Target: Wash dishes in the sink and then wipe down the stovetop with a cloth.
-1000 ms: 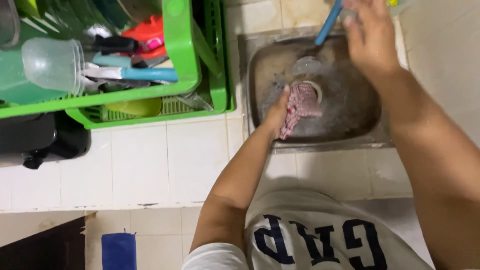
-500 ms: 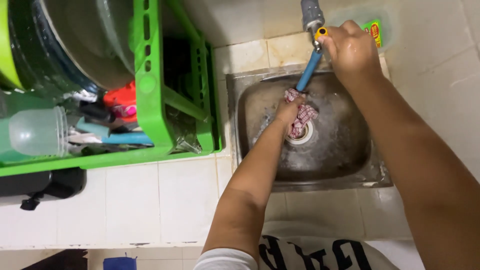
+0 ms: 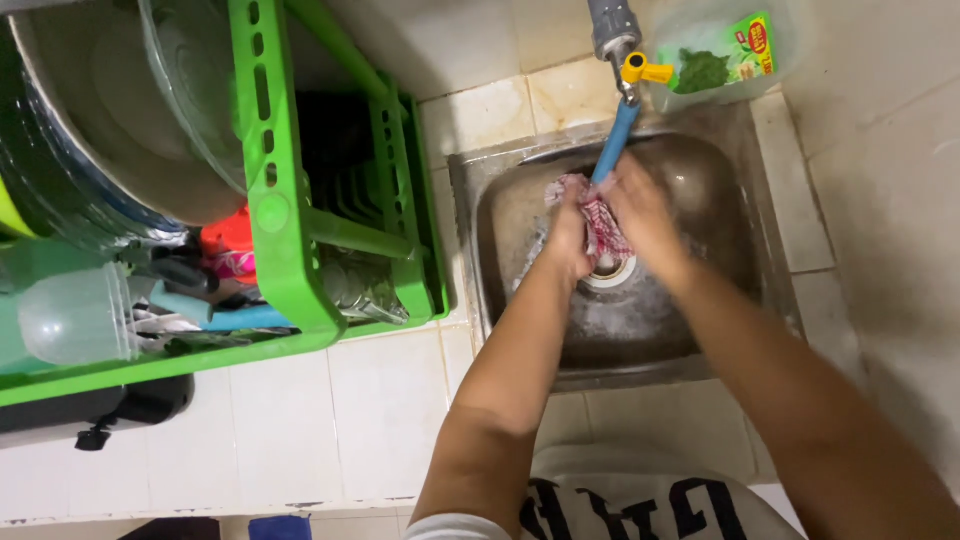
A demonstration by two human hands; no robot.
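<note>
Both hands, left hand (image 3: 568, 235) and right hand (image 3: 640, 215), closed their grip around the checked cloth (image 3: 600, 222) under the blue spout (image 3: 613, 145), rinsing it over the sink (image 3: 720, 330) drain.

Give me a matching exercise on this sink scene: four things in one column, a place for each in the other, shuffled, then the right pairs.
Things
1. checked cloth
2. yellow tap handle
3. green dish rack
4. clear plastic cup

Places
A. lying on its side in the rack, far left of the view
B. on the tiled counter, left of the sink
C. on the grey pipe above the blue spout
D. between the left hand and the right hand, over the drain

Pairs: 1-D, 2-C, 3-B, 4-A
</note>
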